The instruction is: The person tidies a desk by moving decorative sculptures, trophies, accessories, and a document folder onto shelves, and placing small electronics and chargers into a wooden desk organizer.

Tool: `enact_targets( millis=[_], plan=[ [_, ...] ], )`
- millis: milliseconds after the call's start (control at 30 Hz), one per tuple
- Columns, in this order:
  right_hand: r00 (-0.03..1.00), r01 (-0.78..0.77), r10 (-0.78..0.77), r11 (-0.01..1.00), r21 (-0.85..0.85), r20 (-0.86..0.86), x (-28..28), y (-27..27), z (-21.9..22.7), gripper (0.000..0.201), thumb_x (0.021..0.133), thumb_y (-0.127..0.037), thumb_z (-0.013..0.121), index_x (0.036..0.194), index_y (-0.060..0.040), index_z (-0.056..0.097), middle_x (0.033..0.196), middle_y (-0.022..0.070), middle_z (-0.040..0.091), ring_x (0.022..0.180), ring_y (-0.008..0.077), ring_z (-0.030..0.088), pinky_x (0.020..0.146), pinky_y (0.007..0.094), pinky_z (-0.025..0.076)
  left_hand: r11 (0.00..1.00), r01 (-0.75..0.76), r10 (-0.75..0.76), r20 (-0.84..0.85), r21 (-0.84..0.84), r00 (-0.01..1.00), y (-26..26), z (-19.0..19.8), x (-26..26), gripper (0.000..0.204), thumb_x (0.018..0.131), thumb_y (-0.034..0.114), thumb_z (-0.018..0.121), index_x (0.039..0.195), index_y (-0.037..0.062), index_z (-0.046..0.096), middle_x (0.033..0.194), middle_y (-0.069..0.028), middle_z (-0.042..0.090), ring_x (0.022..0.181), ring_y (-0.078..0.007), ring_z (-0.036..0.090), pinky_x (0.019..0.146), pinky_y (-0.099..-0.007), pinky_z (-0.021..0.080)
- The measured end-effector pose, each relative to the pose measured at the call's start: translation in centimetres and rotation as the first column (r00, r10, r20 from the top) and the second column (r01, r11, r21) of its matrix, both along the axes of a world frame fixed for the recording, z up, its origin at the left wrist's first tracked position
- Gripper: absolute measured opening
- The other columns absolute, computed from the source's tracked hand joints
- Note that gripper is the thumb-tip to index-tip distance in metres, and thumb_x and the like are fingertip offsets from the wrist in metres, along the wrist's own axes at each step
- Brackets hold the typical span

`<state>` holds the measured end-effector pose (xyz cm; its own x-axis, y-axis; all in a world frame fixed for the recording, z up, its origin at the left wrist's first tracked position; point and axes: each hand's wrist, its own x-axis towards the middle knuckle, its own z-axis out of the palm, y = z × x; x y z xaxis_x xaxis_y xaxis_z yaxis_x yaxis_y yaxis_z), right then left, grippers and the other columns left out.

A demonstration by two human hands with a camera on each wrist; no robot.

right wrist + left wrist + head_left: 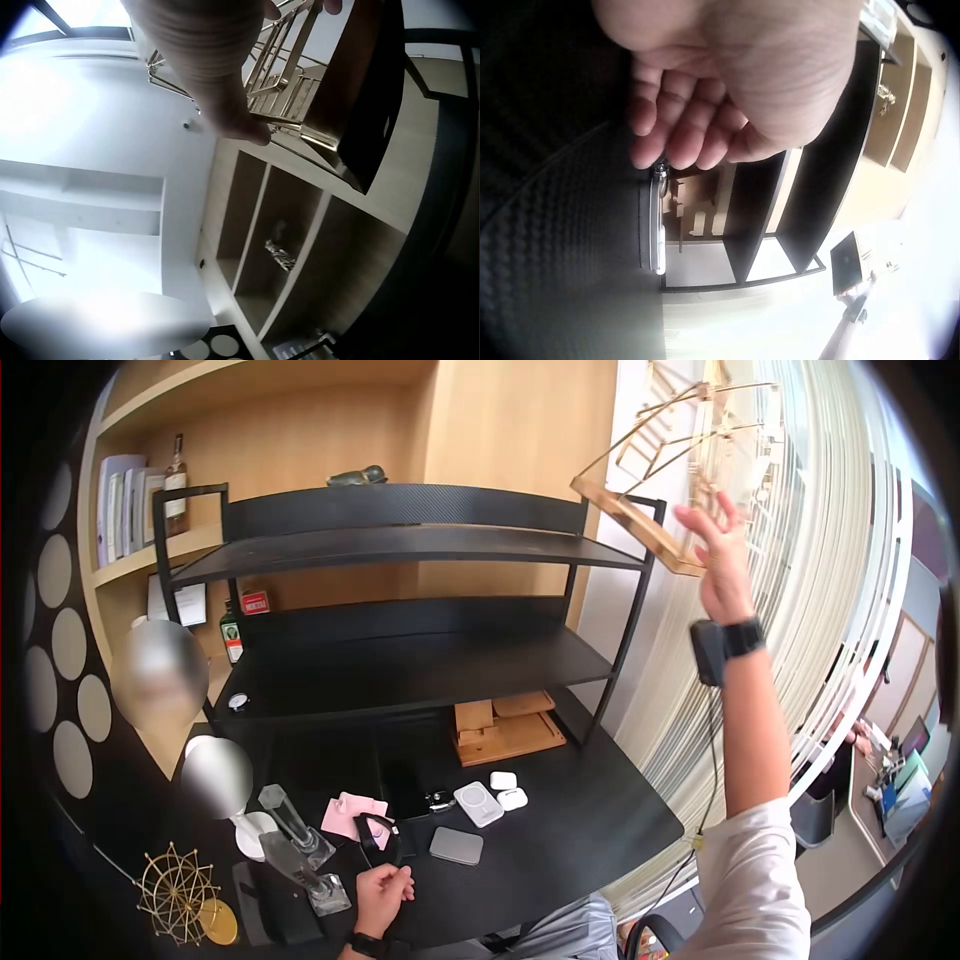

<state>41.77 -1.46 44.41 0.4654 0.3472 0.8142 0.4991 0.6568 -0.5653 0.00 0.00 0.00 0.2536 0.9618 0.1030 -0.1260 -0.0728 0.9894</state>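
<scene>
High at the right, my right hand (pixel 725 555) holds up a gold wire-frame stand with a wooden base (pixel 640 525). In the right wrist view, the thumb of my right hand (pixel 225 82) lies against the gold frame (pixel 289 82) and other fingertips show behind it; the base (pixel 360 82) is tilted. My left hand (pixel 382 900) rests at the desk's front edge, just below a black strap (pixel 380 840), fingers loosely curled. The left wrist view shows my left hand (pixel 727 82) from the palm side, holding nothing.
A black two-tier shelf (pixel 420 660) stands on the black desk (pixel 560 850). On the desk are a wooden stand (pixel 510 740), white cases (pixel 512 798), a grey case (pixel 456 846), clear trophies (pixel 300 860) and a gold wheel ornament (pixel 178 895). Blinds (pixel 800 590) hang beside my right arm.
</scene>
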Motion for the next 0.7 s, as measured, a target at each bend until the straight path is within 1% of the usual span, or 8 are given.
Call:
enact_targets(
  millis=[100,167,200,267,300,467,600,700],
  plan=[
    [0.996,0.089,-0.09,0.995,-0.035,-0.027,1.9,6.6,0.6,0.115,0.06,-0.024,0.093,0.149,0.0064,0.028,0.119,0.0145,0.059,0.121,0.0228,0.052,0.104,0.0354,0.04,0.999,0.032,-0.032,-0.024,-0.001,0.999,0.2,-0.5,-0.1,0.026,0.096,0.012,0.067,0.075,-0.004,0.066,0.065,-0.0068,0.066,0.055,-0.0103,0.063,0.051,-0.0223,0.048],
    [0.991,0.132,-0.135,0.985,-0.106,-0.017,-0.3,8.3,0.7,0.116,0.058,-0.025,0.093,0.148,0.0076,0.029,0.124,0.0153,0.056,0.12,0.0236,0.053,0.096,0.0369,0.049,0.999,0.044,-0.044,-0.024,-0.009,0.999,0.3,-0.6,-0.1,0.026,0.095,0.012,0.068,0.075,-0.004,0.066,0.064,-0.0063,0.066,0.055,-0.0101,0.062,0.052,-0.0225,0.049],
    [0.981,0.193,-0.192,0.969,-0.157,0.019,1.1,10.4,0.6,0.119,0.054,-0.031,0.095,0.149,0.002,0.031,0.129,0.0184,0.056,0.121,0.0271,0.055,0.093,0.0381,0.052,0.999,0.041,-0.041,-0.024,-0.004,0.999,0.3,-0.6,-0.1,0.026,0.095,0.012,0.068,0.075,-0.004,0.066,0.064,-0.0063,0.066,0.055,-0.0101,0.062,0.052,-0.0225,0.049],
    [0.868,0.496,-0.476,0.828,-0.262,0.139,1.9,13.5,0.4,0.123,0.051,-0.04,0.095,0.151,-0.0055,0.032,0.131,0.0212,0.057,0.12,0.0318,0.057,0.097,0.0409,0.051,0.999,0.046,-0.046,-0.001,-0.028,0.999,0.2,-0.5,0.0,0.025,0.095,0.011,0.068,0.075,-0.004,0.067,0.064,-0.0061,0.066,0.055,-0.0098,0.062,0.052,-0.023,0.049],
    [0.832,0.555,-0.522,0.772,-0.309,0.189,2.2,14.3,0.4,0.124,0.049,-0.046,0.093,0.152,-0.0114,0.034,0.135,0.0251,0.054,0.126,0.0354,0.054,0.101,0.0442,0.049,0.999,0.038,-0.038,0.003,-0.025,0.999,0.2,-0.4,0.0,0.025,0.095,0.011,0.068,0.075,-0.004,0.067,0.064,-0.0061,0.066,0.055,-0.0098,0.062,0.052,-0.023,0.049],
    [0.852,0.523,-0.5,0.792,-0.315,0.156,2.4,17.1,0.8,0.121,0.051,-0.044,0.093,0.151,-0.0104,0.034,0.138,0.0259,0.049,0.128,0.0378,0.049,0.106,0.0467,0.044,0.998,0.051,-0.05,-0.031,0.028,0.998,0.3,-0.8,0.0,0.026,0.096,0.011,0.066,0.073,-0.0029,0.067,0.063,-0.0059,0.065,0.055,-0.01,0.062,0.052,-0.0225,0.048],
    [0.86,0.511,-0.481,0.795,-0.327,0.174,2.3,18.0,0.2,0.124,0.052,-0.041,0.095,0.152,-0.0102,0.028,0.141,0.0273,0.043,0.13,0.04,0.047,0.106,0.0485,0.044,0.999,0.047,-0.047,-0.007,-0.004,0.999,0.3,-0.8,0.2,0.025,0.095,0.009,0.066,0.074,-0.0034,0.067,0.063,-0.0062,0.065,0.056,-0.01,0.062,0.053,-0.0232,0.05],
    [0.896,0.442,-0.394,0.828,-0.345,0.204,2.9,18.1,-0.2,0.133,0.053,-0.043,0.096,0.152,-0.0018,0.019,0.141,0.0333,0.038,0.129,0.0416,0.046,0.104,0.0487,0.045,0.999,0.044,-0.044,-0.041,-0.008,0.998,0.2,-0.7,0.0,0.023,0.094,0.008,0.067,0.074,-0.0036,0.067,0.064,-0.0064,0.066,0.056,-0.0104,0.063,0.054,-0.0236,0.051]
  ],
)
